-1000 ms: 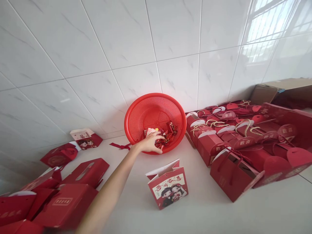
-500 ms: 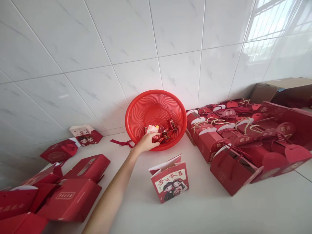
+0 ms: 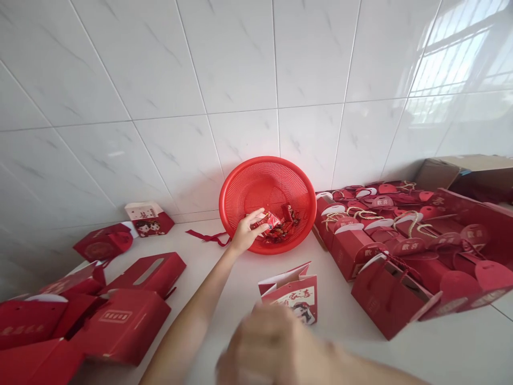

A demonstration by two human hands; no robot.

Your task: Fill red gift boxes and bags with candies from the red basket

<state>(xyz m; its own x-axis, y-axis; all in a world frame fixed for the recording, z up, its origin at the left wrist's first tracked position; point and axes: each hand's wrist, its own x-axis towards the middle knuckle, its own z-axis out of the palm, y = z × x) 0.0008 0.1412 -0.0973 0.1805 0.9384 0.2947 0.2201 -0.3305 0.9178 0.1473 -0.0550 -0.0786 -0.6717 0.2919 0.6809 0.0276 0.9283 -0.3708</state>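
My left hand [image 3: 247, 233] is over the near rim of a red plastic colander [image 3: 233, 182] that leans towards the wall. Its thumb and fingers are closed on a red-and-white candy packet [image 3: 271, 220]. Loose red-wrapped candies [image 3: 282, 231] lie in the bottom of the colander. My right hand [image 3: 272, 347] is low in the foreground, smeared by motion, its fingers looking curled; whether it holds anything is unclear. Behind it a red paper gift box [image 3: 310, 291] stands upright with its top open, partly hidden by that hand.
Several red gift boxes with rope handles [image 3: 352, 246] crowd the right side, beside a brown cardboard box [image 3: 473, 166]. More red boxes [image 3: 120, 321] lie on the left. A red ribbon [image 3: 208, 236] rests by the colander. A tiled wall [image 3: 240, 64] closes the back.
My right hand has come into view in front of the gift box. My left hand has lifted slightly among the candies, now showing a red-and-white packet. The view has shifted a little.
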